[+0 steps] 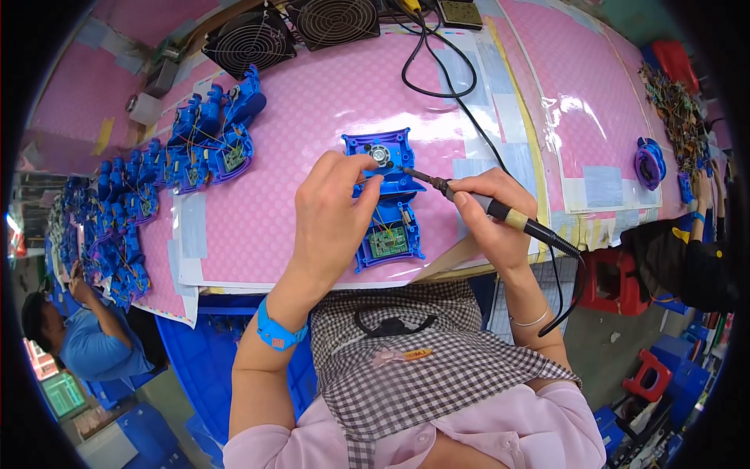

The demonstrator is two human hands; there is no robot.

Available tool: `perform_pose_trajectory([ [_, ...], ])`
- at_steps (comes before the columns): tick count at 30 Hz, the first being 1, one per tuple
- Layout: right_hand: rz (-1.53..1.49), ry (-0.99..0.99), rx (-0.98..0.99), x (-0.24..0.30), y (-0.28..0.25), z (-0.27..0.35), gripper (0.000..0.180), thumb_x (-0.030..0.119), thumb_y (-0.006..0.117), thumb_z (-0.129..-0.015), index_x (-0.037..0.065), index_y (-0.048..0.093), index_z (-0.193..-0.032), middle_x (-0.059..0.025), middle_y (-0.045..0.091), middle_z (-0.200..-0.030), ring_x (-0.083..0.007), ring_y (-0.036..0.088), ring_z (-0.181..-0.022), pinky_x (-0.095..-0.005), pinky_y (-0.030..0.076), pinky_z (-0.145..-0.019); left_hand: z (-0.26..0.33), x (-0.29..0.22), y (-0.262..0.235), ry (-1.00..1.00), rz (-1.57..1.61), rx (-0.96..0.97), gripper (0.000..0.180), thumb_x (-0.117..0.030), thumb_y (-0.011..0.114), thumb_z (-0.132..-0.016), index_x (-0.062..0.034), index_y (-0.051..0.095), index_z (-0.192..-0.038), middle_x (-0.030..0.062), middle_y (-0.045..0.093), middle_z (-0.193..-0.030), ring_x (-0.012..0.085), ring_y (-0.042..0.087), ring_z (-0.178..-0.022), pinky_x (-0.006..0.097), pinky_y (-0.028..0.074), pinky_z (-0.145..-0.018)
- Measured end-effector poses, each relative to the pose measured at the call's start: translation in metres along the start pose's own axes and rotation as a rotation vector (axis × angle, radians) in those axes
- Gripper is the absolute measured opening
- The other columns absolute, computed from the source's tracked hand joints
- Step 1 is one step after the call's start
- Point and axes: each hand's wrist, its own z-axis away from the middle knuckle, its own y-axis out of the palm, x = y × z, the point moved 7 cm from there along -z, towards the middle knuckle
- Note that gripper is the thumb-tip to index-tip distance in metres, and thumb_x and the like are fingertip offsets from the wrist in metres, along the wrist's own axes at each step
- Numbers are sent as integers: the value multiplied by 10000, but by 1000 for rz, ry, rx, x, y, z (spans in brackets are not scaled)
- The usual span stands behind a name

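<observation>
A blue plastic toy housing [387, 205] lies open on the pink worktop, with a small green circuit board [388, 241] and thin wires inside. My left hand [336, 215] rests on the housing, fingertips pinched on something small near its round speaker part [380, 155]. My right hand [492, 215] grips a soldering iron [500, 212], whose tip touches the housing just right of my left fingertips. The iron's black cord [558, 297] runs down past my right wrist.
A long row of similar blue housings [180, 156] curves along the left. Two black fans [289, 31] stand at the back. A purple-blue round part [650, 162] lies at right near another person's arm [703, 195]. A person in blue [94, 336] sits lower left.
</observation>
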Motion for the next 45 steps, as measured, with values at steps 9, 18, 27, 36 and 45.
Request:
perform_pose_trajectory([
  [9,-18,-25,-21,0,-2,3,125,-14,653,-752,-29,688,-871,-90,652,-775,-136,580,-668,-250,431,-596,21,29,-16,-281,65,-164,152,-89,753,-752,4,700,-860,-2,447,-620,73,382,-559,262,289,-484],
  [18,-4,-11,-15,-1,-1,4,126,-12,652,-755,-26,687,-875,-89,649,-773,-135,578,-667,-247,432,-599,20,14,-13,-62,-50,-252,107,-77,730,-771,1,701,-839,50,612,-684,57,421,-509,238,312,-458],
  [27,-3,-40,-29,-1,-2,5,129,-13,655,-747,-25,685,-872,-98,656,-775,-155,588,-686,-260,444,-618,13,22,7,-471,405,-37,93,-44,698,-783,-1,688,-865,82,672,-775,133,582,-595,278,429,-497],
  [36,18,-21,-12,-1,-1,5,132,-8,660,-741,-23,688,-868,-89,663,-773,-159,584,-680,-264,446,-619,5,9,19,-85,48,90,107,-50,686,-781,-12,706,-879,117,660,-768,209,642,-669,287,501,-555],
  [45,-11,-38,-44,0,-3,4,127,6,666,-739,-22,687,-862,-88,664,-771,-154,579,-673,-260,438,-610,4,14,21,-194,90,102,104,-59,665,-767,-6,697,-852,146,645,-764,291,624,-666,378,482,-607],
])
